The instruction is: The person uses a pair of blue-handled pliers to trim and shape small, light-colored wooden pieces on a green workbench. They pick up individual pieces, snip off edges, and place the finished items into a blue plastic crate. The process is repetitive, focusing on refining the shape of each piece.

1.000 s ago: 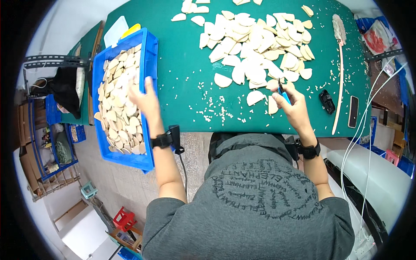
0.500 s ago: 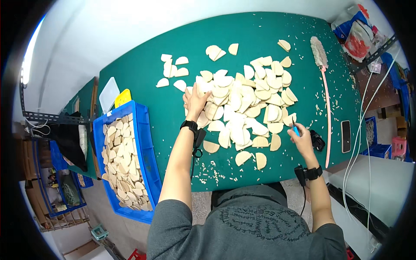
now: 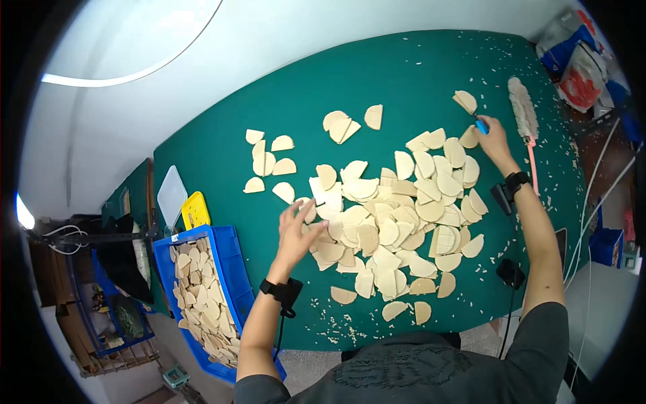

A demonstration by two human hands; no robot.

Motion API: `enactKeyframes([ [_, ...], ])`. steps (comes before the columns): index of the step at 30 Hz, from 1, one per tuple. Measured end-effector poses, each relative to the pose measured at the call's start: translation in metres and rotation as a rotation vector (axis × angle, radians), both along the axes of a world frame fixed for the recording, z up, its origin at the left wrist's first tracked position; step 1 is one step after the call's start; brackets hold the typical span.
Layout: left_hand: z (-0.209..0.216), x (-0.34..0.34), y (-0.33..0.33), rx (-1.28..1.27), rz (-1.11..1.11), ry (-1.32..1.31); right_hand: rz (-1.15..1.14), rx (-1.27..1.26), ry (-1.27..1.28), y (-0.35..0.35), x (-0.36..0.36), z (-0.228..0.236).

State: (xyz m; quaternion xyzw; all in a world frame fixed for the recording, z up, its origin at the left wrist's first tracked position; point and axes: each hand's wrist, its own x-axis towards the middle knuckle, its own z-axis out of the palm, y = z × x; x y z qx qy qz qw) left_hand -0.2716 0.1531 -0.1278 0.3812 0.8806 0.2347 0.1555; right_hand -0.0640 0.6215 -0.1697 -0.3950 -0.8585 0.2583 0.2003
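Note:
A heap of pale wooden half-round pieces (image 3: 389, 230) is spread over the green table (image 3: 222, 141). My left hand (image 3: 295, 237) is at the heap's left edge, fingers spread, lightly over or touching the outermost pieces. At the far right, my right hand (image 3: 496, 144) grips a small blue-handled tool (image 3: 482, 126); its thin tip is too small to identify. The tool points toward two overlapping half-round pieces (image 3: 465, 101) lying apart from the heap. Another loose piece (image 3: 470, 137) lies beside my right fingers.
At the left, a blue crate (image 3: 237, 266) holds many similar pieces, beside a yellow lid (image 3: 196, 210) and a clear tray (image 3: 171, 194). A duster (image 3: 523, 111) with a pink handle lies far right. Wood scraps (image 3: 340, 328) litter the near edge. Cables hang at the right.
My right hand, with the blue-handled tool, has moved from the heap's near right side to the far right. My left hand stays by the heap's left edge. The whole view has shifted.

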Motion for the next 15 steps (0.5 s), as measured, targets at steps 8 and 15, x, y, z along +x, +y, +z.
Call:
enactKeyframes([
  [8,-0.065,-0.185,-0.013,-0.212,0.490,0.197,-0.062,0.114,-0.153,0.083,-0.054,-0.035],
  [15,-0.106,-0.255,0.001,-0.200,0.470,0.247,0.192,-0.006,-0.165,0.066,-0.098,-0.028],
])
